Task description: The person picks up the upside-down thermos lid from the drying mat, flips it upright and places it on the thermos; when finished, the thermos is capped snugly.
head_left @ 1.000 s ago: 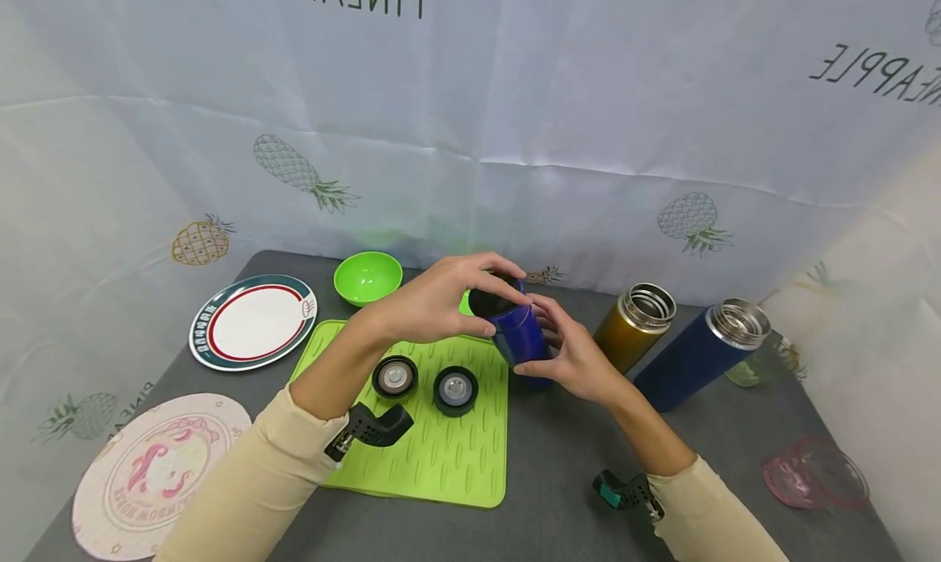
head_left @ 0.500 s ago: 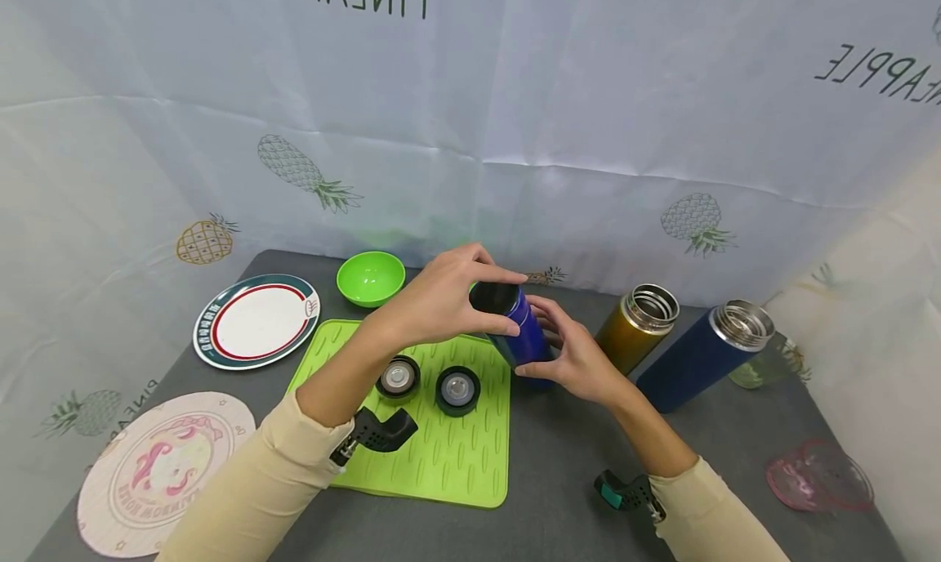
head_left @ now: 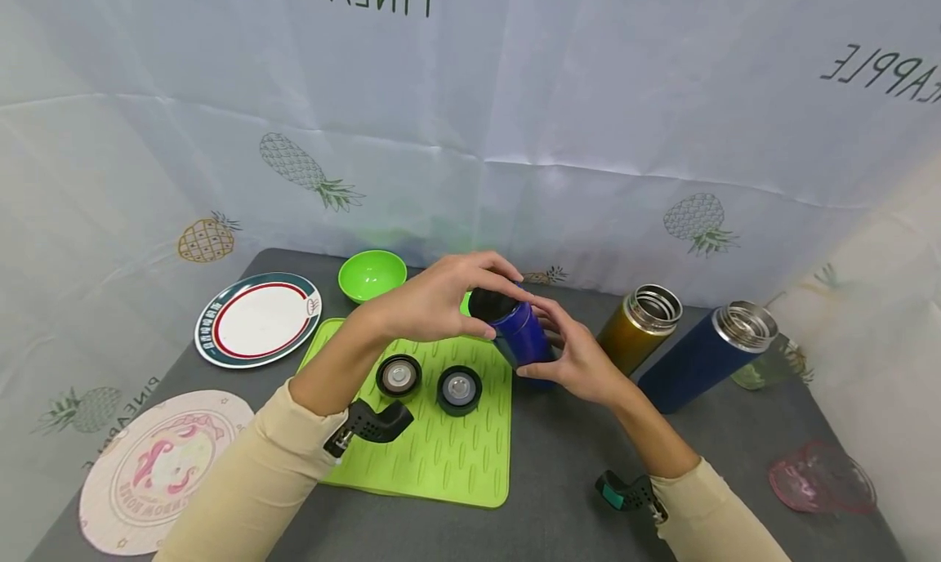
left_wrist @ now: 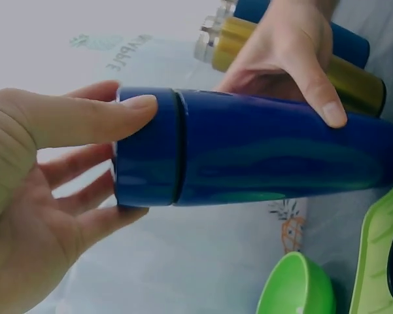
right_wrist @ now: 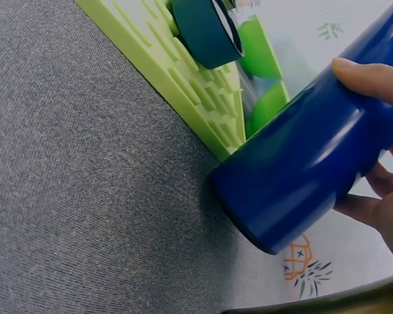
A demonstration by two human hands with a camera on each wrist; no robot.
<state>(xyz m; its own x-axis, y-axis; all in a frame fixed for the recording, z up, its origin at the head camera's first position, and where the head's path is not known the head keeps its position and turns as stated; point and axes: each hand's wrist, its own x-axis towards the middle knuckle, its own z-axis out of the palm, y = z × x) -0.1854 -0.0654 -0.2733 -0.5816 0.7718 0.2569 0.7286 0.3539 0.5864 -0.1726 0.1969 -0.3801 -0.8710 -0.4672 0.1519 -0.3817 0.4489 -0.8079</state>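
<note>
A blue thermos bottle (head_left: 524,337) with a dark-topped blue lid (left_wrist: 144,150) stands between the two hands, tilted in the head view. My left hand (head_left: 437,299) reaches from the left and grips the lid, thumb on the near side, fingers round the far side. A thin dark seam between lid and body shows in the left wrist view. Lower down, my right hand (head_left: 577,362) holds the body between thumb and fingers. The bottle's base is right at the grey table, beside the corner of the green mat, in the right wrist view.
Two lids (head_left: 399,376) lie on the lime-green mat (head_left: 441,464). Lidless gold (head_left: 632,333) and dark blue (head_left: 698,362) bottles stand to the right, near a pink glass (head_left: 816,476). Left are a green bowl (head_left: 372,276), a rimmed plate (head_left: 259,318) and a pink round mat (head_left: 165,472).
My left hand turned at the lid: half a second ago its fingers were spread with the dark top more exposed; now they curve over it again. My right hand keeps its hold on the body.
</note>
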